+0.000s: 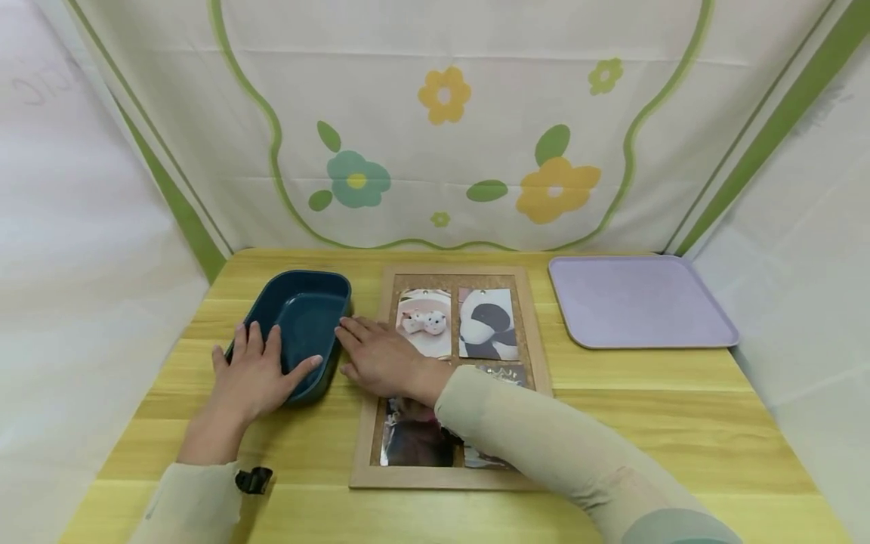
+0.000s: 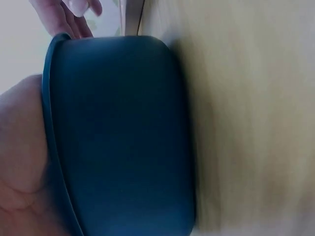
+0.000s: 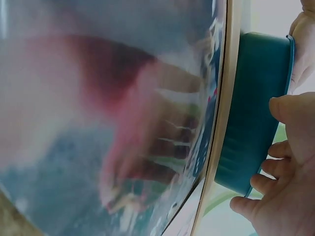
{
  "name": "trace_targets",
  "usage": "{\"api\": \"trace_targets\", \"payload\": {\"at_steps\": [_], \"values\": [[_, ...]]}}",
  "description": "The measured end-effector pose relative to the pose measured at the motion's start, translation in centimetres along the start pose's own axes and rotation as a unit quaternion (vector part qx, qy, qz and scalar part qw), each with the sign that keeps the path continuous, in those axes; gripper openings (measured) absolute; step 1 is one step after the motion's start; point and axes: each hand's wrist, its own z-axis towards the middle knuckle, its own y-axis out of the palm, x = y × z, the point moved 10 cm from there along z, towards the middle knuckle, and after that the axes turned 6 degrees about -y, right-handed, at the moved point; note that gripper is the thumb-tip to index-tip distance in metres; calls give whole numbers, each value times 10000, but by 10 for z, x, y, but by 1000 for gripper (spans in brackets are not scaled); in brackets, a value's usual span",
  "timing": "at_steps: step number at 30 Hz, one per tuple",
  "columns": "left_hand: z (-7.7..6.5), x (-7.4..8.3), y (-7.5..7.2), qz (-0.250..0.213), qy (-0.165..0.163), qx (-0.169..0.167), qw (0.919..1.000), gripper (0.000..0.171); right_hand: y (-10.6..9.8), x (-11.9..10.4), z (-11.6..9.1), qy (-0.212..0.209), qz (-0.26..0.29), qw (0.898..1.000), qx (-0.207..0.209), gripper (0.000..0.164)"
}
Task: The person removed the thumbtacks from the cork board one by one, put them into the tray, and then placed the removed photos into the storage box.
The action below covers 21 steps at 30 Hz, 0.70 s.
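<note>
One blue dish (image 1: 314, 321), one corkboard (image 1: 435, 477), four photos (image 1: 424, 344), one tray (image 1: 639, 302). Left hand (image 1: 253, 378) rests splayed on dish; right hand (image 1: 384, 359) lies outstretched at its right side.

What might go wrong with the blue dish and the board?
The left hand lies over one side of the dish; pressing hard there might tip it. The dish sits close to the board, so a shove that way might bump its frame. The sleeve of the right arm crosses over the lower pictures, so it might rub one loose.
</note>
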Motion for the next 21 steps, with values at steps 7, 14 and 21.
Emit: {"api": "trace_targets", "payload": {"at_steps": [7, 14, 21], "values": [[-16, -5, 1, -109, -300, -49, 9995, 117, 2, -17, -1, -192, -140, 9997, -106, 68], [-24, -12, 1, -108, -341, -51, 9993, 117, 6, -28, -4, -270, -281, 9991, -194, 67], [-25, -24, 4, -85, -422, -114, 9990, 118, 7, -39, -6, -416, -363, 9981, -267, 66]]}}
